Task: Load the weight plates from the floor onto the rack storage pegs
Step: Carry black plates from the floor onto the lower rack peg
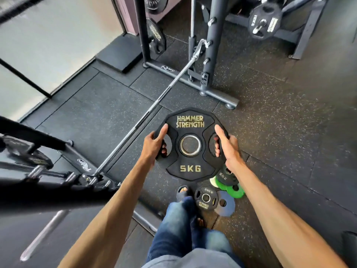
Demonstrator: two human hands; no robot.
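I hold a black 5 kg weight plate [190, 120] flat in front of me, above the floor. My left hand [154, 144] grips its left handle slot and my right hand [226, 146] grips the right one, fingers curled through the openings. On the floor near my feet lie a small black 2.5 kg plate [206, 198], a blue plate [228, 206], a green plate [230, 189] and another small black plate [225, 176] on top of it. The rack [212, 47] with its pegs stands ahead.
A barbell [146, 117] runs diagonally from the rack down to the lower left. Plates hang on the rack [155, 36] and on a frame [263, 22] at the back right. A dark machine frame [38, 176] fills the left side. Black rubber flooring surrounds me.
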